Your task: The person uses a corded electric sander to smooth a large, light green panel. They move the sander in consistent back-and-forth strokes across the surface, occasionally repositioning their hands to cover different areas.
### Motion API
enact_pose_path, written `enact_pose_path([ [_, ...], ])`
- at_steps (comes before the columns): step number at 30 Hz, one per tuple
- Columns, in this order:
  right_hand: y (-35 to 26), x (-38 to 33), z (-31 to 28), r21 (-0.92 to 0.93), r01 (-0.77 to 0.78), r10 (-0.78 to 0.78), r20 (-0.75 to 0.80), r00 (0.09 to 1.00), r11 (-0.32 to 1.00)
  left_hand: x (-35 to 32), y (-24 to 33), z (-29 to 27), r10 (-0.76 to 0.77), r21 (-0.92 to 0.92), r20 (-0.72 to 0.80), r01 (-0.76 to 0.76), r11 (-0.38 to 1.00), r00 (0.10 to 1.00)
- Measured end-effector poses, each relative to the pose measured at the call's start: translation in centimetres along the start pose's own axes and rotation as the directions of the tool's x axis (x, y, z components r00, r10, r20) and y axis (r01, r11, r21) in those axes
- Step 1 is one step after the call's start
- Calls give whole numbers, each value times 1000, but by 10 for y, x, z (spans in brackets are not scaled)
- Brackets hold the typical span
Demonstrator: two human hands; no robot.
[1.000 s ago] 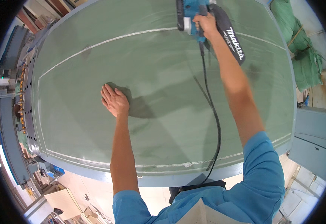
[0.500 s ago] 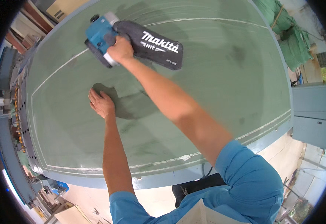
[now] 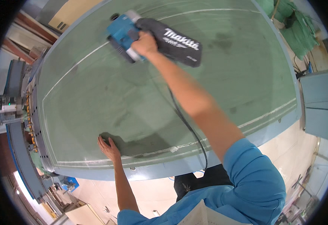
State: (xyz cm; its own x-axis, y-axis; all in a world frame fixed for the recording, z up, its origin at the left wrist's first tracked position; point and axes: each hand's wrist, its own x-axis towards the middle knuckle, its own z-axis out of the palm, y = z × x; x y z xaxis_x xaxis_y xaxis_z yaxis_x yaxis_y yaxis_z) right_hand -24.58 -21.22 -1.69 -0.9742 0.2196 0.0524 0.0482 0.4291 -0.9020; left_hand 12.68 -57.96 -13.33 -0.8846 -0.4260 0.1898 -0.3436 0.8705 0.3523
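A blue belt sander (image 3: 120, 30) with a black dust bag (image 3: 177, 45) sits on the far part of the green tabletop (image 3: 85, 108). Its rear grip is in my right hand (image 3: 145, 44), fingers wrapped round it, arm stretched far forward. From beneath my right arm a dark power cord (image 3: 189, 125) runs back over the table's near edge. My left hand (image 3: 109, 149) lies on the green surface close to the near edge, fingers extended, holding nothing. Shadow falls beside it.
A pale scuffed line (image 3: 77, 63) borders the tabletop. Machinery with a rail (image 3: 15, 107) stands along the left side. Green sacks (image 3: 297, 35) lie at the far right, above a blue-grey cabinet (image 3: 321, 105). Boards (image 3: 30, 32) lean at the far left.
My left hand has come back toward the near edge. The sander appears further right in the picture, partly because the whole view has shifted. The power cord now shows.
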Motion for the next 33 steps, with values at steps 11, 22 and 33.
enact_pose_path([
  [11,134,104,-208,343,-76,118,-104,988,936,-43,38,-1,-117,225,-44,124,967,992],
  [22,196,91,-372,434,-139,269,-255,929,890,-43,44,0,-123,249,-36,128,960,992],
  [33,178,-23,-360,473,-143,244,-161,956,870,-48,45,6,-160,322,-15,157,934,987],
])
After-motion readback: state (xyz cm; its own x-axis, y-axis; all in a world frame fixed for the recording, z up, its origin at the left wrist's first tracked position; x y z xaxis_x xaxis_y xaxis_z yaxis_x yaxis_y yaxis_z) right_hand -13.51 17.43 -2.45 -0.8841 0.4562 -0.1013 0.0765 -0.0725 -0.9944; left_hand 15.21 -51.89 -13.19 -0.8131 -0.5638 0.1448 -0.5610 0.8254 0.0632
